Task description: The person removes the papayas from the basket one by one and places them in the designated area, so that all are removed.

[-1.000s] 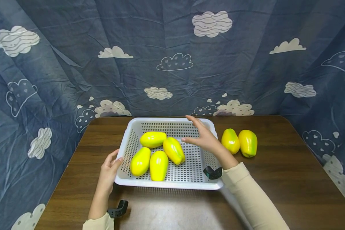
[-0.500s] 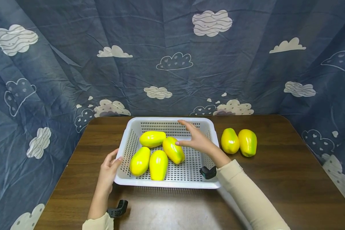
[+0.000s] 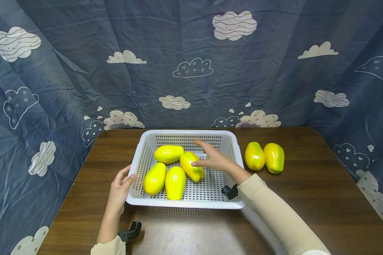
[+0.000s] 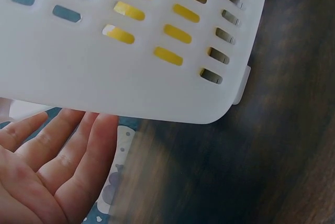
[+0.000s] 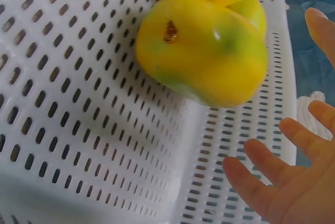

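A white perforated plastic basket (image 3: 185, 204) holds several glossy yellow papayas, one of them a papaya (image 3: 175, 182) near the front wall. My left hand (image 3: 119, 186) holds the basket's left rim, the thumb lying over it; the left wrist view shows the left fingers (image 4: 99, 140) reaching up to the basket's edge, tips hidden. Above the basket's right half, my right hand (image 3: 215, 159) is spread with nothing in it. Its thumb overlaps the rightmost papaya inside (image 3: 191, 170) in the head view. From the right wrist, that green-tinged papaya (image 5: 204, 51) shows a brown stem spot, apart from the fingers.
Two more yellow-green papayas, a nearer-left papaya (image 3: 254, 156) and a papaya (image 3: 274, 158) beside it, lie on the brown wooden table (image 3: 306, 198) right of the basket. A dark blue cloud-print curtain (image 3: 191, 42) hangs behind the table.
My right hand has moved left and slightly down over the basket, toward the rightmost papaya inside. My left hand stays at the rim; basket and papayas look unmoved.
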### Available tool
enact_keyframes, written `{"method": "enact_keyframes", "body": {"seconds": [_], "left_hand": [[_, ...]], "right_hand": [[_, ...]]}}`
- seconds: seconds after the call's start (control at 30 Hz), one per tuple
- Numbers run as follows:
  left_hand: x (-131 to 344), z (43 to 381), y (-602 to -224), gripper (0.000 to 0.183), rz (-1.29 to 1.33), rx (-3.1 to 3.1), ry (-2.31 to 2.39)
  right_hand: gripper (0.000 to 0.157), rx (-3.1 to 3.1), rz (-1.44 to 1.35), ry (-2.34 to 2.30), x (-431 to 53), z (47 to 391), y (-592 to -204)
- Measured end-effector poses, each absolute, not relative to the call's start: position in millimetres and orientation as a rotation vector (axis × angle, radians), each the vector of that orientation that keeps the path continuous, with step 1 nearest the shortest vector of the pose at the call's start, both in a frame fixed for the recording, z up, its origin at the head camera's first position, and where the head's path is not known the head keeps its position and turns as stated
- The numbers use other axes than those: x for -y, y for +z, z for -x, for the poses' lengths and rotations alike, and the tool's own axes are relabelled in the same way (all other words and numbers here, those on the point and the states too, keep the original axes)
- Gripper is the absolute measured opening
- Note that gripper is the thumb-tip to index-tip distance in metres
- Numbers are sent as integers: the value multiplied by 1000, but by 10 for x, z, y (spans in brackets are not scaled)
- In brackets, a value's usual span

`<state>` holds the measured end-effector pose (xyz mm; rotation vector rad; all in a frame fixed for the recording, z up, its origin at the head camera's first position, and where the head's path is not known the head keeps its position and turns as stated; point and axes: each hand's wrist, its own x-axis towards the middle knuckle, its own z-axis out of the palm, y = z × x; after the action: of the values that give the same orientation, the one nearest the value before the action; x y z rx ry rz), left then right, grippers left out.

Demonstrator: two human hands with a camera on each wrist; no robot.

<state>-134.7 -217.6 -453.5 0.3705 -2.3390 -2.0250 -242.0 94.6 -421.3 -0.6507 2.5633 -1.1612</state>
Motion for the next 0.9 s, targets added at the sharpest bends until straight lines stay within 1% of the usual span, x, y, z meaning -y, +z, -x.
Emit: {"method": "enact_keyframes", "body": {"seconds": [0.4,0.6,0.9], "left_hand": [[2177,1345,-4535,44,-372,2330,-2036],[2171,1343,-4537,42,-369,2323,-2030],[2176,1336,-4538,40,-364,2320,-2018]], "right_hand": [[83,-2555,610,-1011,-862,2454,-4293],[84,-2530,643,-980,-829,2465,-4319],[82,-2514,656,-924,-808,2470,-4336]]}}
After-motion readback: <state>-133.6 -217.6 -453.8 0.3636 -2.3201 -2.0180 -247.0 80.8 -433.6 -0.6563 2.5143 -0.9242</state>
